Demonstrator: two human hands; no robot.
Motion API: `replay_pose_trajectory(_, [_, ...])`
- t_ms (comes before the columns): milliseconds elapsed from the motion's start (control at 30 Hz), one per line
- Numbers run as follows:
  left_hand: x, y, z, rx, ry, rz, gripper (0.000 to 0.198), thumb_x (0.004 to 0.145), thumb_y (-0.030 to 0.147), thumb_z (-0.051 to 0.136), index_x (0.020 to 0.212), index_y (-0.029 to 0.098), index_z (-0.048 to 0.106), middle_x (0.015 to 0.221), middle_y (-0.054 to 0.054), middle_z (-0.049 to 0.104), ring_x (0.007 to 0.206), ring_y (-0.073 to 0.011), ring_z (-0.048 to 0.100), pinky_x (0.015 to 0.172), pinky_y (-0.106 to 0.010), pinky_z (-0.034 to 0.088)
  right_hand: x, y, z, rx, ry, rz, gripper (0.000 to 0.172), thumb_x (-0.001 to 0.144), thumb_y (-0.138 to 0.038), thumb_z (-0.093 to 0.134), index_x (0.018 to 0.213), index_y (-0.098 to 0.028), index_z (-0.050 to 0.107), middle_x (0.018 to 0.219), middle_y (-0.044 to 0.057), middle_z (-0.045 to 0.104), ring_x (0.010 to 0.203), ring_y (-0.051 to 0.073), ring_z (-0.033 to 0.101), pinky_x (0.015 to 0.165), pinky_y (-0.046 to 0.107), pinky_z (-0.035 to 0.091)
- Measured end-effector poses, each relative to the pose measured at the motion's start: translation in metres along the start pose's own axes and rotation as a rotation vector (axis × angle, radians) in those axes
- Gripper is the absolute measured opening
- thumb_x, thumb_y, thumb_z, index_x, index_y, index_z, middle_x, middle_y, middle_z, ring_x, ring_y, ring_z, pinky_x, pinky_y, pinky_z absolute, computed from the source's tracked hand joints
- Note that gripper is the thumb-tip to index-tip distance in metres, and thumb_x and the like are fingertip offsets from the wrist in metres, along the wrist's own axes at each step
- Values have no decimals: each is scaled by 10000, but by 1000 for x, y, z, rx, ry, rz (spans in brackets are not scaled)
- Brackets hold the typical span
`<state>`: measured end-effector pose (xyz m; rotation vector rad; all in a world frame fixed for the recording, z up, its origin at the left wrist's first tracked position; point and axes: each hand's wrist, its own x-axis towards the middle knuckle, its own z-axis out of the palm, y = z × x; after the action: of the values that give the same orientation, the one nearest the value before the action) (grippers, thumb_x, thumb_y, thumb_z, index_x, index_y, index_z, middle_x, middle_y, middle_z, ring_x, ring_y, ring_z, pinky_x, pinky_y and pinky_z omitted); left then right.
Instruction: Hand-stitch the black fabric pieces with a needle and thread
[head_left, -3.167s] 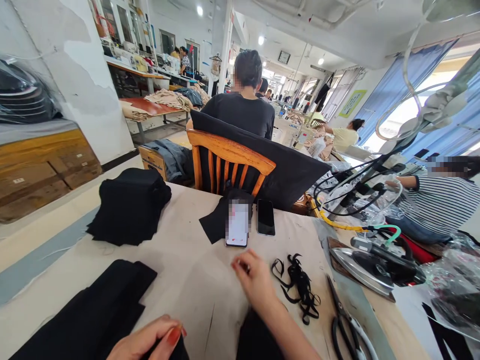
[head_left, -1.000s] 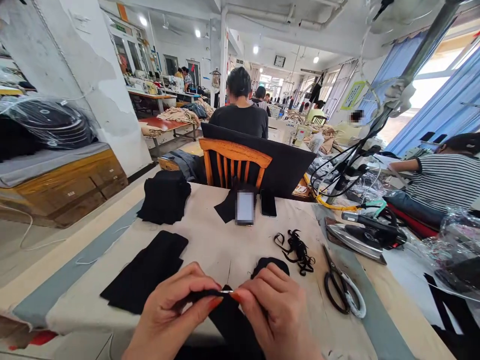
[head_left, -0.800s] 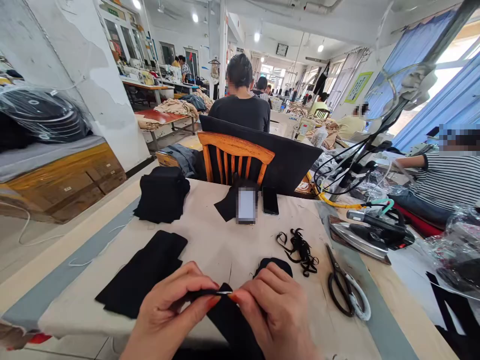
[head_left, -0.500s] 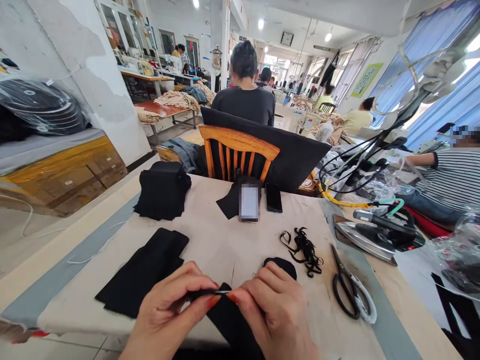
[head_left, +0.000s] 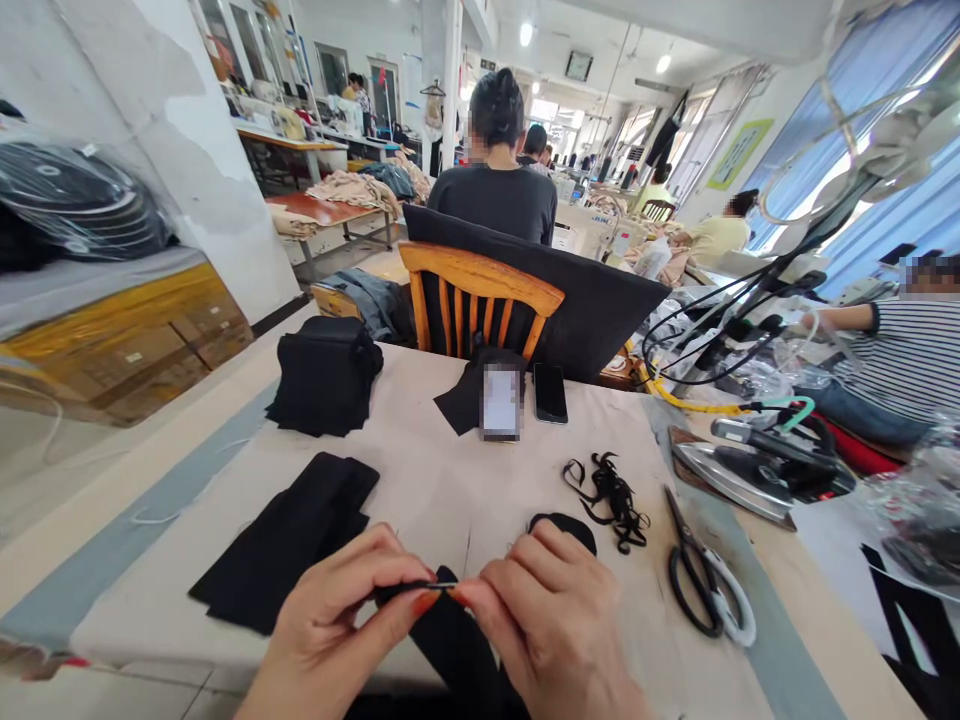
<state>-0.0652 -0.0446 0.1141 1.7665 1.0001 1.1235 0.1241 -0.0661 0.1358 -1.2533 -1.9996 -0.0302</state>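
Observation:
My left hand (head_left: 341,610) pinches a folded edge of a black fabric piece (head_left: 457,645) between thumb and fingertips. Facing it, my right hand (head_left: 559,615) is closed, with its thumb and fingertips pressed at the same edge. A thin pale line shows between the two pinches; I cannot make out what it is. The rest of the fabric hangs down toward me, partly behind my right hand. Just beyond the right knuckles lies a small rounded black piece (head_left: 574,530). Left of my left hand is a stack of black fabric pieces (head_left: 289,540) on the table cloth (head_left: 420,480).
A taller black fabric stack (head_left: 326,375) stands at the back left. Two phones, one a dark phone (head_left: 550,392), lie near a wooden chair (head_left: 480,285). Rightward are black strips (head_left: 611,500), scissors (head_left: 705,575) and an iron (head_left: 742,475). A person (head_left: 491,190) sits ahead.
Both hands keep their pinch on the black fabric with hardly any movement. The view has shifted very slightly.

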Motion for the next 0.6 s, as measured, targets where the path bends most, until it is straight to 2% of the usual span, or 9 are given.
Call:
replay_pose_trajectory(200, [2, -8, -3, 85, -95, -6, 152, 859, 191, 602, 765, 265, 696, 668, 41, 561, 577, -119, 553, 514, -195, 427, 4, 2, -3, -133, -49, -99, 431, 977, -318, 483, 572, -176, 516, 542, -7, 520, 554, 134, 435, 549, 290, 258])
replay_pose_trajectory(300, [3, -15, -3, 49, -133, 2, 181, 872, 221, 586, 720, 249, 680, 638, 40, 538, 558, -123, 541, 506, -200, 428, 0, 4, 4, 10, -119, -43, 486, 1010, -324, 373, 566, -172, 498, 531, -2, 509, 520, 120, 434, 513, 278, 255])
replay_pose_trajectory(367, [2, -19, -1, 42, -117, 12, 158, 868, 211, 592, 748, 254, 685, 645, 40, 549, 564, -121, 544, 513, -195, 431, -5, 6, 14, 74, -97, 31, 516, 1020, -333, 312, 563, -170, 491, 532, 9, 507, 507, 118, 431, 499, 278, 245])
replay_pose_trajectory(433, [1, -22, 1, 44, -68, 18, 137, 865, 189, 600, 792, 265, 689, 663, 41, 565, 584, -119, 553, 527, -189, 438, -14, 7, 27, 161, -72, 161, 532, 1011, -395, 310, 561, -174, 488, 537, 17, 505, 512, 123, 433, 497, 278, 235])
replay_pose_trajectory(467, [1, -23, 2, 35, -42, 28, 140, 866, 181, 600, 804, 270, 689, 661, 42, 561, 586, -119, 553, 528, -187, 439, -18, 6, 34, 296, -121, 267, 550, 1000, -454, 314, 553, -180, 481, 522, 10, 485, 498, 120, 425, 487, 270, 233])
replay_pose_trajectory(567, [1, -25, 6, -12, -15, 73, 172, 882, 162, 574, 825, 276, 690, 638, 46, 538, 569, -117, 548, 518, -188, 446, -31, 4, 55, 956, -390, 670, 615, 903, -676, 343, 520, -204, 432, 434, -45, 362, 392, 84, 325, 416, 229, 219])
replay_pose_trajectory(600, [1, -25, 7, -21, -14, 87, 181, 884, 158, 567, 834, 277, 693, 633, 45, 540, 570, -120, 553, 521, -191, 453, -34, 3, 61, 1134, -417, 775, 629, 852, -738, 368, 510, -212, 413, 418, -59, 330, 371, 77, 291, 398, 223, 212])
